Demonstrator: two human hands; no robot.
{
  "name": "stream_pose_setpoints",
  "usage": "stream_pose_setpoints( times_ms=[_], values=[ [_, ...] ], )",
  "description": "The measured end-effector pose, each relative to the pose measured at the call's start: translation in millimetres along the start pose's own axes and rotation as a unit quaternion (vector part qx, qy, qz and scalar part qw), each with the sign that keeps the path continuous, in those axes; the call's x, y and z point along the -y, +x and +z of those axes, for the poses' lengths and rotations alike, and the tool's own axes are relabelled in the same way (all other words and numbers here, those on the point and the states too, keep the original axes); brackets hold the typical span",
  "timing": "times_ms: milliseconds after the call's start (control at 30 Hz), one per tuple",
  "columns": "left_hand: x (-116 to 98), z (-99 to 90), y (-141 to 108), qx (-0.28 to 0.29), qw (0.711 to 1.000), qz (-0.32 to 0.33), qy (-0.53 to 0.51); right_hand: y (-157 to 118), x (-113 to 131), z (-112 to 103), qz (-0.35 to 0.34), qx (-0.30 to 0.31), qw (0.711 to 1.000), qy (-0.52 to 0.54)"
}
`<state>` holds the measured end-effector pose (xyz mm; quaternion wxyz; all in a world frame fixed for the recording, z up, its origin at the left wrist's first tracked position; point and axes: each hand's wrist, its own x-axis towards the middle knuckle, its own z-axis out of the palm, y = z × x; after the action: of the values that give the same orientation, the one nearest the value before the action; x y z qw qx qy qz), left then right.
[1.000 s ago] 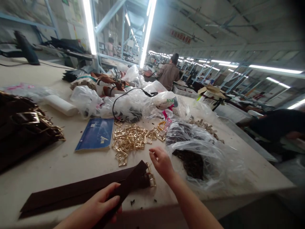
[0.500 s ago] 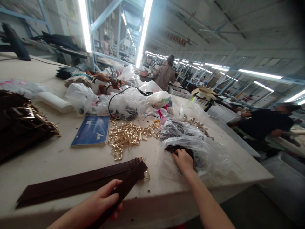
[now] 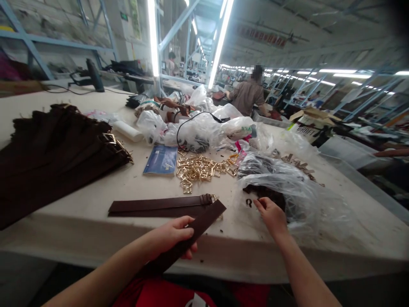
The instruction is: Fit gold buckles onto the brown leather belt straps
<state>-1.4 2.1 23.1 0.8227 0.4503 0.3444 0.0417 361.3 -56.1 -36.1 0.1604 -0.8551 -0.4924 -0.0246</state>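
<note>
My left hand [image 3: 180,234] is closed around a dark brown leather belt strap [image 3: 204,217], whose cut end points up and to the right. Under that end, a finished-looking dark belt [image 3: 153,206] with a gold buckle and keeper loops lies on the table. My right hand [image 3: 271,213] is at the mouth of a clear plastic bag [image 3: 297,196] holding dark pieces [image 3: 266,194]. Its fingertips are drawn together in a pinch; whatever they hold is too small to make out. Just left of them lies a small dark leather loop [image 3: 249,203].
Gold buckles [image 3: 201,167] are heaped mid-table beside a blue booklet [image 3: 160,160]. A large stack of dark straps [image 3: 57,145] fills the left side. Plastic bags [image 3: 198,132] crowd the back. Bins [image 3: 351,149] stand at right; a co-worker [image 3: 247,94] is beyond the table.
My view has swung left and shows more of the strap stack. My right hand has drawn back from the dark pieces, and a small loop now shows by its fingertips. The left hand keeps the strap.
</note>
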Motion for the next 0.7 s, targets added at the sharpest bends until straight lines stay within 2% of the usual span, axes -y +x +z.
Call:
stream_pose_setpoints(
  times_ms=[133,200,267,300,333,433,500,567,700],
  values=[
    [3.1,2.1,-3.1,0.008,1.0,0.007,-0.021,-3.1,1.8,-4.0,-0.007,-0.031,0.999,0.016],
    [4.6,1.9,-5.5,0.008,1.0,0.007,-0.029,-8.2,13.0,-8.0,-0.011,-0.045,0.995,0.085],
    [4.8,2.8,-7.7,0.003,1.0,0.001,-0.03,-19.5,33.6,-11.9,0.004,-0.03,0.977,0.212],
    [4.4,3.7,-8.6,-0.001,1.0,-0.001,-0.026,-27.1,46.5,-13.5,0.021,-0.006,0.955,0.296],
    [3.8,5.0,-9.1,-0.003,1.0,-0.001,-0.018,-35.4,60.3,-14.7,0.043,0.029,0.917,0.396],
    [2.1,9.0,-8.9,-0.009,0.999,0.017,0.029,-58.2,99.0,-16.0,0.124,0.157,0.758,0.621],
    [2.3,10.4,-7.5,-0.019,0.996,0.035,0.078,-67.7,116.7,-14.9,0.179,0.192,0.673,0.691],
    [3.3,10.1,-6.1,-0.03,0.991,0.052,0.12,-72.1,126.3,-12.1,0.213,0.199,0.63,0.72],
    [4.5,7.5,-5.9,-0.046,0.984,0.073,0.153,-73.1,130.5,-4.7,0.242,0.184,0.616,0.727]
  ],
)
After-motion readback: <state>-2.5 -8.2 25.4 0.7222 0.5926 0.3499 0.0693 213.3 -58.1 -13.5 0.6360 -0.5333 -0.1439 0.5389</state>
